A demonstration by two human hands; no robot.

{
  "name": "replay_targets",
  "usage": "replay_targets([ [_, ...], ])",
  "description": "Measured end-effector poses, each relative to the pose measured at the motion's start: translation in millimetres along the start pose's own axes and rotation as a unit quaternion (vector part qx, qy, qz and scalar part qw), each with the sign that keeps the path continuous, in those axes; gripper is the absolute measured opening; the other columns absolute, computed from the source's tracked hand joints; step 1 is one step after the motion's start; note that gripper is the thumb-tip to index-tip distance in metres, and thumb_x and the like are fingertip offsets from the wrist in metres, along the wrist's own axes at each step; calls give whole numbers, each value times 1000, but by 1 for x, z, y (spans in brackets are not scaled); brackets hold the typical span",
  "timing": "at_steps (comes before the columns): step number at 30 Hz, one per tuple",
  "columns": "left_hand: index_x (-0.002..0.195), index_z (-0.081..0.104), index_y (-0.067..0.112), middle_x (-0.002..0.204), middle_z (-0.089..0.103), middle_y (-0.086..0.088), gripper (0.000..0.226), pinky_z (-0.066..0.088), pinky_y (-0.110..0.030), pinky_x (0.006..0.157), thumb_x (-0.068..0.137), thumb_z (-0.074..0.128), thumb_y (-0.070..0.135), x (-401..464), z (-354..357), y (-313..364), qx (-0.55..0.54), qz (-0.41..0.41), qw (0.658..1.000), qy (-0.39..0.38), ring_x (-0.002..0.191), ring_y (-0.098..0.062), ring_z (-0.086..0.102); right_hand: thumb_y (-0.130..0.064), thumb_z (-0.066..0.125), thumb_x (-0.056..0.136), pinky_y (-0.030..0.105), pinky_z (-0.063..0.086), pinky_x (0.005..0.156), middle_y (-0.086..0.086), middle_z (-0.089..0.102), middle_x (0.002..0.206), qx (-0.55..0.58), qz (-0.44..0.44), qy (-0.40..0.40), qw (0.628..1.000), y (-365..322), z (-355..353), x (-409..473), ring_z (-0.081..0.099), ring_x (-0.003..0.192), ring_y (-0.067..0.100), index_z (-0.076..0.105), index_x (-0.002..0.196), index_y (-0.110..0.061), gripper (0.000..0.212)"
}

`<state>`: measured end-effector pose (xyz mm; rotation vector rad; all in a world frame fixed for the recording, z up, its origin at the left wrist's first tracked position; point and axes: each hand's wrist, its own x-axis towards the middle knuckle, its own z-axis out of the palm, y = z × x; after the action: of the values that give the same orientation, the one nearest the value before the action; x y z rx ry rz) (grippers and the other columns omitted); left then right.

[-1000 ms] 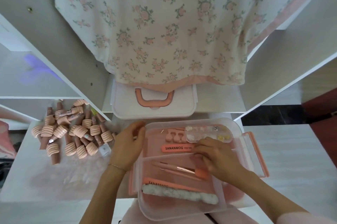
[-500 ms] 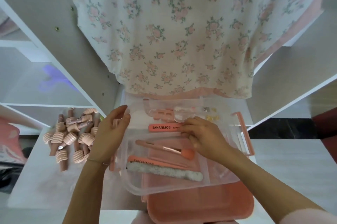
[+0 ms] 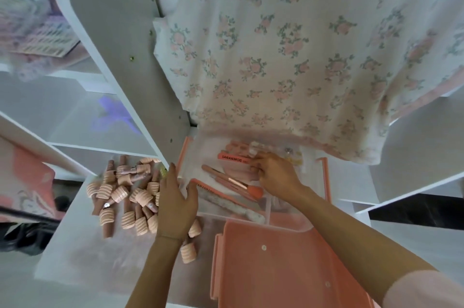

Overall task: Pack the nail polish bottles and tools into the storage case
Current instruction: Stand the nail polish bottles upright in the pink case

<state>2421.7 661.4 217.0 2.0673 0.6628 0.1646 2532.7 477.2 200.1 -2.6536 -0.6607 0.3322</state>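
1. Left hand (image 3: 175,203): fingers straight and close together, flat against the left edge of the clear tray (image 3: 281,209); thumb out toward the tray wall. Holds nothing by curling, just presses or steadies.
2. Right hand (image 3: 275,177): fingers bent down onto the tray's far half, fingertips at the end of the orange nail file (image 3: 232,157) marked SANANMOG. Probably pinching the tray or something in it, but the fingertips are blurred, so I cannot tell.
3. Clear tray: translucent plastic, shallow, rectangular with rounded corners and a divider; it sits over the far part of the pink case (image 3: 288,270), reaching under the floral cloth (image 3: 301,56).
4. In the tray: pink-handled brush (image 3: 233,182) with metal ferrule and coral bristles, lying diagonally; a long grey-white speckled file (image 3: 234,207) along the near wall; pink toe separators (image 3: 237,147) and small pale pieces at the far end, blurry.
5. Pink case: opaque salmon plastic, smooth, open, with two small white studs on its surface, nearest the camera.
6. Nail polish bottles (image 3: 125,194): heap of tan bottles with ribbed peach caps, lying loose on the white tabletop (image 3: 75,245) left of the tray, outside the case; a couple lie just beside the left wrist.
7. White shelf panels (image 3: 120,56) rise behind the heap.
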Motion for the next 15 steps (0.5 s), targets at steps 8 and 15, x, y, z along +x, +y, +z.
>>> replay_targets([
  [8,143,29,8,147,31,-15,55,28,-48,111,92,50,10,-17,17,-9,-39,27,994,103,136,-29,29,-9,41,91,30,44,86,-3,56,129,5,-3,-25,1000,2,-2,8,49,117,20,63,117,-17,36],
  [15,148,8,12,157,8,-4,70,10,-35,117,93,51,12,-6,22,-6,-99,16,994,35,144,-18,6,-17,50,90,31,42,89,2,56,123,47,20,19,999,0,0,3,51,113,22,59,122,-17,33],
])
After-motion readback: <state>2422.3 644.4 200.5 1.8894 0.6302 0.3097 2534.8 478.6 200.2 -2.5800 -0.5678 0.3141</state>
